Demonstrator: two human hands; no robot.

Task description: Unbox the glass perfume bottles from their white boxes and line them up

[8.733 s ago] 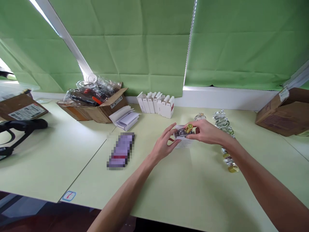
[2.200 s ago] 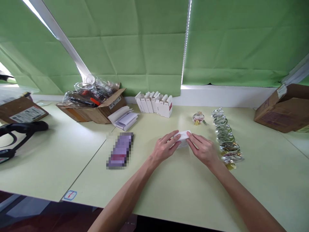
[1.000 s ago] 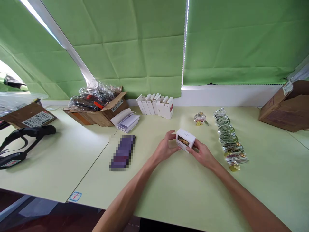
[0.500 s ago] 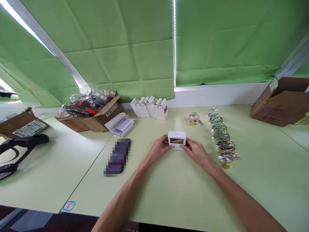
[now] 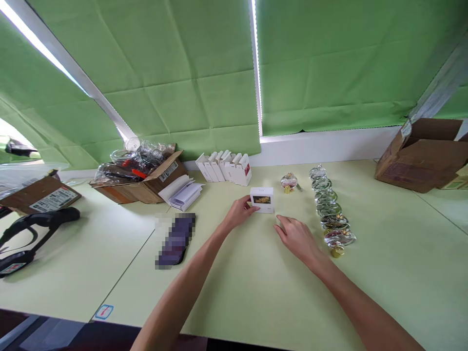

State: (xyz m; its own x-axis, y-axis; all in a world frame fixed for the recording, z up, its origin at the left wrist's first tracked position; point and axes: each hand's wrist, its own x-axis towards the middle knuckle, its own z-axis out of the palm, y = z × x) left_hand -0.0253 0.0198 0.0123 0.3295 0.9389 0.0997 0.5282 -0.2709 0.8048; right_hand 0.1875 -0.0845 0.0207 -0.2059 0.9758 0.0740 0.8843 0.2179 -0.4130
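A small white box [image 5: 266,206] with a dark picture on its front stands upright on the table. My left hand [image 5: 239,213] grips its left edge, thumb in front and fingers behind. Just right of the box, my right hand [image 5: 297,238] is off it, fingers bent and slightly apart, holding nothing. Behind the box sits a rounded glass bottle [image 5: 288,181] with a gold cap. Similar shiny bottles [image 5: 329,208] form a row to the right of my right hand.
White cartons [image 5: 224,167] stand in a row at the back, beside folded white papers [image 5: 185,193]. An open cardboard box [image 5: 153,186] full of wrapped items is at back left; another carton [image 5: 420,158] is at right. A pixelated dark object [image 5: 176,241] and black headset [image 5: 40,229] lie left.
My right hand has let go of the white box and drawn back to the right and toward me. The box has moved slightly away, with my left hand still on it.
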